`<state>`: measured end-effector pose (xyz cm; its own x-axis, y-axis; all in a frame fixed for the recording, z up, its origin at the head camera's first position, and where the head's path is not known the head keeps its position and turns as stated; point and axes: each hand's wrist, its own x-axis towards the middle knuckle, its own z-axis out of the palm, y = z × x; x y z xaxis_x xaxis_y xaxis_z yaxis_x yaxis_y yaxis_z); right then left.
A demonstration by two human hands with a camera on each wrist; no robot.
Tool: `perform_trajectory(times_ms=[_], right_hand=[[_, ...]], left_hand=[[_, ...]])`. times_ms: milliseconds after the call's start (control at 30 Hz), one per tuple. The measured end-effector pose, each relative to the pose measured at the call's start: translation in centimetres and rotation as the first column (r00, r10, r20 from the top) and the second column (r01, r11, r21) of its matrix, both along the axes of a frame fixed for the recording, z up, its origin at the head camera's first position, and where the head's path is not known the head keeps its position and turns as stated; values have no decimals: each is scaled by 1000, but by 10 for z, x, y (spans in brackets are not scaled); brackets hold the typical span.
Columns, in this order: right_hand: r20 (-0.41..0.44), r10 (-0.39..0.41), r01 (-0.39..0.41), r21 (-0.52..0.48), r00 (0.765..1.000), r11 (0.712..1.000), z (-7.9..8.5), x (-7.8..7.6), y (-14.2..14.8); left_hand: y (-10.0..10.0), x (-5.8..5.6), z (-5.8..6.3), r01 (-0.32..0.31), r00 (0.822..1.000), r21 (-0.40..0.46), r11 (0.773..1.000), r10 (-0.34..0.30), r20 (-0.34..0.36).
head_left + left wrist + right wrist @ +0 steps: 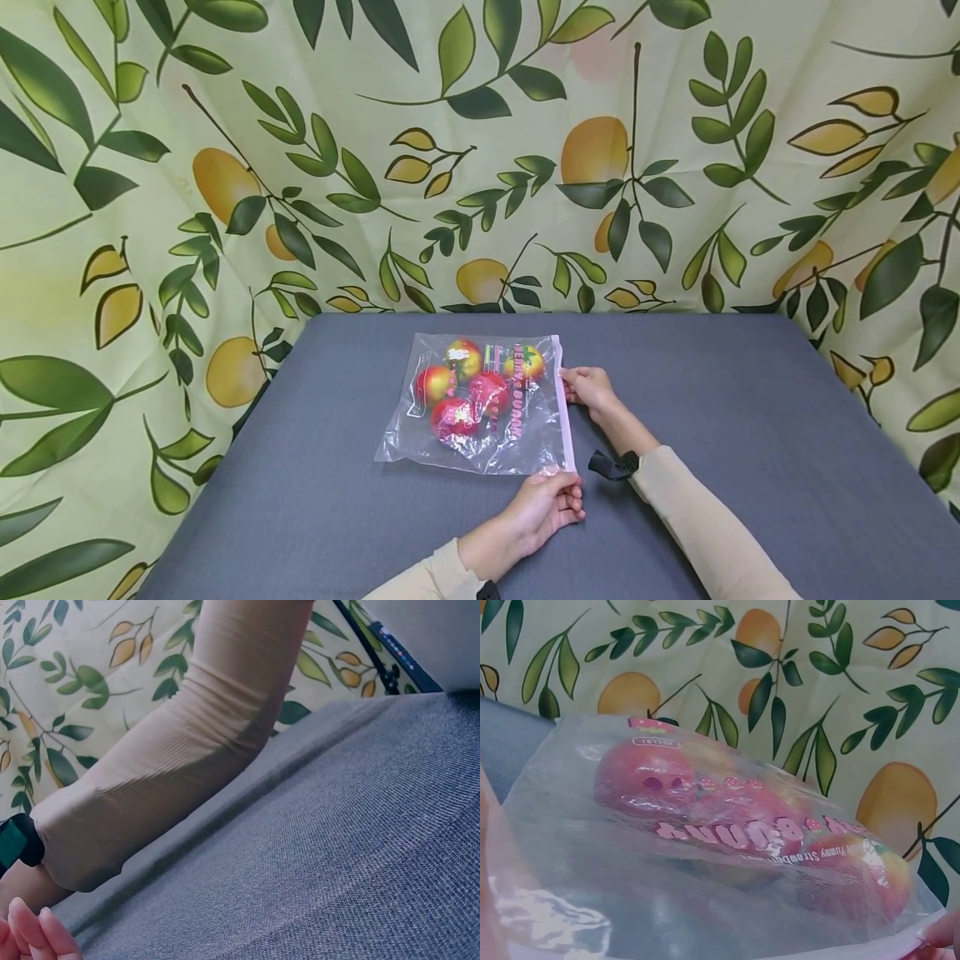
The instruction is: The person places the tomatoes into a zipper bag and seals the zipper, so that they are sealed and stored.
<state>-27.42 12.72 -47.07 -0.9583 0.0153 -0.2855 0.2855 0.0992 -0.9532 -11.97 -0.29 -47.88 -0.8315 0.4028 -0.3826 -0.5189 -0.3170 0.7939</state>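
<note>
A clear plastic zip bag (517, 454) lies flat on the table with several red-and-yellow apples (489, 393) inside. Pink lettering runs across its film, and a pale pink zip strip (564, 408) edges its right side. At the strip's near end, my left hand (542, 510) pinches the bag's corner between thumb and fingers. My right hand (588, 390) pinches the same strip toward its far end. The right wrist view looks across the printed film at the apples, with right fingertips (939, 934) on the edge. Only curled left fingers (37, 935) show in the left wrist view.
The grey cloth-covered table (315, 517) extends around the bag. A leaf-and-fruit patterned curtain (510, 208) hangs behind it and at both sides. A black wrist strap (615, 465) sticks out from the right wrist.
</note>
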Motion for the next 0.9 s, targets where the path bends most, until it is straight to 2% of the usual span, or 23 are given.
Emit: perform_trajectory(times_ms=[433, 900], right_hand=[[-1, -12, 12, -27, 1000, 1000, 2, -6, -1], [55, -43, 43, 15, 998, 999, 5, -12, -3]], left_hand=[[-1, -1, 0, -3, 1000, 12, 1000, 3, -9], [0, 0, -2, -7, 1000, 18, 1000, 7, -10]])
